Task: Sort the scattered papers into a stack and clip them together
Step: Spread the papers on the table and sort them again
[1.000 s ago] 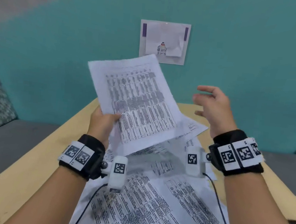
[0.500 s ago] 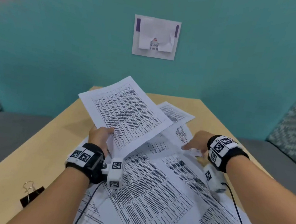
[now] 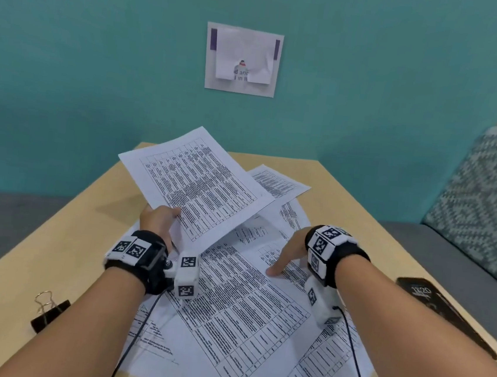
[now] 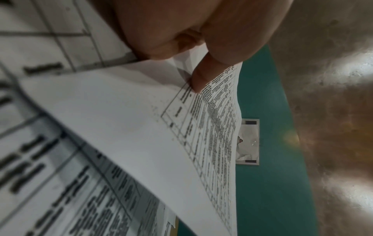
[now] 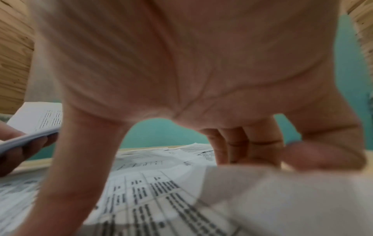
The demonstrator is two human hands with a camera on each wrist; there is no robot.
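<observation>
Several printed sheets (image 3: 242,326) lie scattered and overlapping on the wooden table (image 3: 83,232). My left hand (image 3: 158,218) holds one printed sheet (image 3: 198,183) raised and tilted above the pile, pinching its near edge. In the left wrist view the thumb (image 4: 201,79) lies on top of that sheet (image 4: 141,119). My right hand (image 3: 291,251) reaches down onto the pile, thumb tip (image 3: 272,272) pressing a sheet. The right wrist view shows the right hand (image 5: 181,79) arched over the papers (image 5: 151,191), with fingertips (image 5: 242,146) touching down. A black binder clip (image 3: 50,311) lies at the table's left front.
A dark phone (image 3: 423,295) lies near the table's right edge. Grey seats with patterned cushions (image 3: 485,198) flank the table. A teal wall with a paper notice (image 3: 242,60) stands behind. Bare wood shows left of the papers and at the far end.
My right hand came down from the air onto the pile and slid nearer. My left hand lowered its sheet. The view dropped, bringing the clip and phone into sight.
</observation>
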